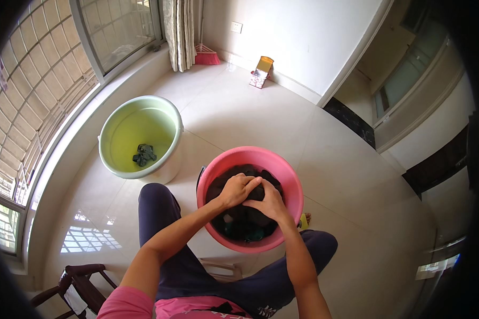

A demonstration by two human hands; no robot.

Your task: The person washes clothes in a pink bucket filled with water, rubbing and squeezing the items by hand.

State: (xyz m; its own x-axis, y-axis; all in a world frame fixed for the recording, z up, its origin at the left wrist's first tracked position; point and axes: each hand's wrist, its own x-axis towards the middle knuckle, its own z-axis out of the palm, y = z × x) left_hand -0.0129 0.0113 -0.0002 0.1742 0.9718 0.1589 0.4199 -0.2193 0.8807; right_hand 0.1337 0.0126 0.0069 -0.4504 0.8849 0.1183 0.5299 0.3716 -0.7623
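Note:
A pink plastic bucket (293,191) stands on the floor between my knees, with dark wet cloth (243,221) and dark water in it. Over the bucket my left hand (238,191) and my right hand (269,201) meet at the fingertips, curled around a bunched part of the black cloth. A small patch of green shows low in the bucket. Ahead on the left is a pale green bucket (121,115) with one crumpled dark wet cloth (145,154) at its bottom.
A dark wooden chair (82,279) is at the lower left, beside the barred window. By the far wall are a pink broom (207,56) and a small open box (262,71). A curtain (179,36) hangs in the corner. A doorway with a dark sill (349,121) lies to the right.

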